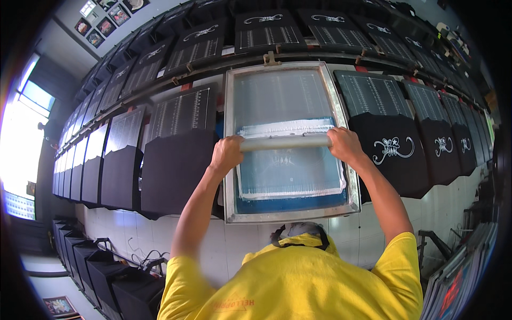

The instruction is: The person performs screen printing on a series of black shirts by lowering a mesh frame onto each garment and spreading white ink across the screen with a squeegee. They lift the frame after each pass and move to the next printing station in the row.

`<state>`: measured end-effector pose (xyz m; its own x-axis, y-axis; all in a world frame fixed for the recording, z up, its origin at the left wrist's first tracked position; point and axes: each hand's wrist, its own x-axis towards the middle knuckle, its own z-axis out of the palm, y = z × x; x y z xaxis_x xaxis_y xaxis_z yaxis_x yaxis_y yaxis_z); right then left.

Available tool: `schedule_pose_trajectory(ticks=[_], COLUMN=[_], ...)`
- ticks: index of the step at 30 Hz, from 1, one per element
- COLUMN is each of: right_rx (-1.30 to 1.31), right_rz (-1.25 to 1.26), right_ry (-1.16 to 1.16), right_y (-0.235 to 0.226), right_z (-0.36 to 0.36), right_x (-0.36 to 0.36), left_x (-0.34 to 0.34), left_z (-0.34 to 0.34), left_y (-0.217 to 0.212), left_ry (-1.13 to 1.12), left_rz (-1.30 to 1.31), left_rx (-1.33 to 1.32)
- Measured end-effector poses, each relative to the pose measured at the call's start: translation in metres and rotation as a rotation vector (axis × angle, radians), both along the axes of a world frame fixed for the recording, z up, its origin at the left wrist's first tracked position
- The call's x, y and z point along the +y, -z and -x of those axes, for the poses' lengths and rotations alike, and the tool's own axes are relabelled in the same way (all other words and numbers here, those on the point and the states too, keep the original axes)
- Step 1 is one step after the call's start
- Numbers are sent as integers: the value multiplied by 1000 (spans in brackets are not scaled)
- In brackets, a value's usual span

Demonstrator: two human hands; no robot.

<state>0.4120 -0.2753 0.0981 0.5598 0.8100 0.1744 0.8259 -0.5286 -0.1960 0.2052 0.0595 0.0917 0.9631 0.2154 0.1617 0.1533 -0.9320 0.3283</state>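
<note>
A metal-framed printing screen [230,176] lies in front of me over one of the boards. Both my hands grip a long pale squeegee [285,142] that spans the width of its mesh. My left hand [228,151] is closed round the squeegee's left end, and my right hand [345,144] round its right end. White ink [282,128] lies in a band just beyond the squeegee. A thinner white line of ink [290,195] runs along the near part of the blue stencil area [288,173]. A faint design shows through the mesh between them.
Right of the screen, a black cloth piece [392,149] with a white ornament lies on a board. A plain black cloth piece [178,170] covers the board on the left. More boards stand in rows beyond a metal rail [213,65]. Stacked frames [458,277] lean at lower right.
</note>
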Motion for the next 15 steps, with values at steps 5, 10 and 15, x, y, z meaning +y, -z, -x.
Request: schedule_pose_trajectory(ticks=[5, 10, 15], right_rx=[-12, -17, 22], right_rz=[-26, -106, -79], right_ry=[-19, -14, -22], right_y=[17, 20, 30], right_z=[75, 148, 165], right_x=[-59, -101, -111], left_x=[-53, -99, -114], left_z=[78, 148, 171], left_y=[5, 20, 36], left_ry=[45, 44, 43], left_rz=[41, -17, -55], left_rx=[-74, -89, -54])
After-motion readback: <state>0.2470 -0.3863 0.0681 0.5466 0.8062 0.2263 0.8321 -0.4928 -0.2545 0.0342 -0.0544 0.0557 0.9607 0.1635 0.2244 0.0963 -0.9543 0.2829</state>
